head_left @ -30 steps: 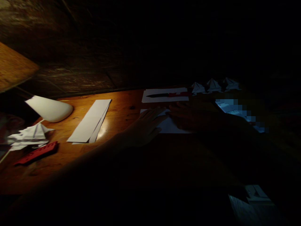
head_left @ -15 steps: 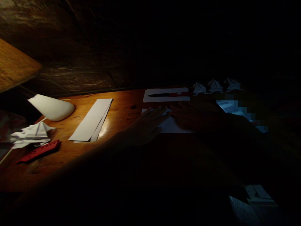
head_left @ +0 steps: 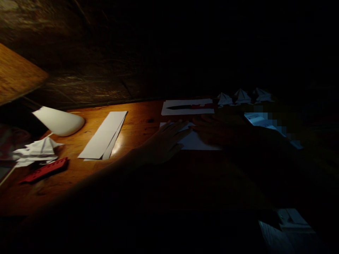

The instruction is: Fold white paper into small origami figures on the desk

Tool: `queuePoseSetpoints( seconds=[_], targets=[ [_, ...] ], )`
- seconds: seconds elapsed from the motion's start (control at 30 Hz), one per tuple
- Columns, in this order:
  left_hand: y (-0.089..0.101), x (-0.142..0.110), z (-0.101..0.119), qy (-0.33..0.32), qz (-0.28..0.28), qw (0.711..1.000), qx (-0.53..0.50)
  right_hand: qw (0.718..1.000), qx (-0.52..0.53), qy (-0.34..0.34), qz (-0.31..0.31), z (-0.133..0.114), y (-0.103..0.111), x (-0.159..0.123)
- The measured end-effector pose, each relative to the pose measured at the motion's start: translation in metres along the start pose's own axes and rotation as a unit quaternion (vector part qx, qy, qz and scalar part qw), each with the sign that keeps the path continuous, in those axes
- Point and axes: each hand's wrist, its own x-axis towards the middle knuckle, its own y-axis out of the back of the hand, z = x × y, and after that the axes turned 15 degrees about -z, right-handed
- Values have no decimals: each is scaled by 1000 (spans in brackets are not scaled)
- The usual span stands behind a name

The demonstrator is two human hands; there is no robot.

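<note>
A white sheet of paper [head_left: 198, 141] lies on the wooden table in deep shadow. My left hand [head_left: 168, 141] rests flat over its left part, fingers stretched out. Across the sheet's upper right lies my right hand [head_left: 210, 129], dim, with its fingers extended and apart. Both hands seem to press on the paper and grip nothing. Just beyond them a knife [head_left: 182, 107] with a dark blade and red handle lies on a stack of white paper [head_left: 169, 112].
Left of my hands are paper strips [head_left: 103, 135], a red slotted piece [head_left: 45, 170], a crumpled-looking folded paper [head_left: 39, 150] and a white lamp base [head_left: 59, 121]. Several folded paper shapes [head_left: 241, 96] stand at the back right, near a bluish lit sheet [head_left: 258, 120].
Almost nothing differs. Both hands stay on the paper in the same place, and the view has shifted only very slightly.
</note>
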Motion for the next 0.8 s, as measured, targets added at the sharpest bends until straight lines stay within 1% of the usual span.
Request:
queuePoseSetpoints(
  seconds=[0.27,0.4,0.47,0.53,0.6,0.67,0.73,0.8],
  targets=[
    [2,-1,3,-4,5,1000,-6,1000,-2,-25,0,-8,3,-1],
    [1,0,3,-5,13,1000,-9,1000,8,-27,-6,-5,1,-1],
    [0,0,3,-2,13,1000,-7,999,6,-32,10,-4,1,1],
    [-1,1,2,1,12,1000,-2,998,-19,-40,49,-7,2,5],
    [-3,2,1,1,11,1000,2,992,-65,-44,96,-18,3,11],
    [-6,3,0,2,10,1000,3,985,-106,-50,125,-35,3,17],
    [-8,4,0,6,13,1000,4,976,-101,-92,169,-53,-2,25],
    [-9,5,0,9,16,1000,6,977,-74,-104,169,-69,-10,32]
  ],
)
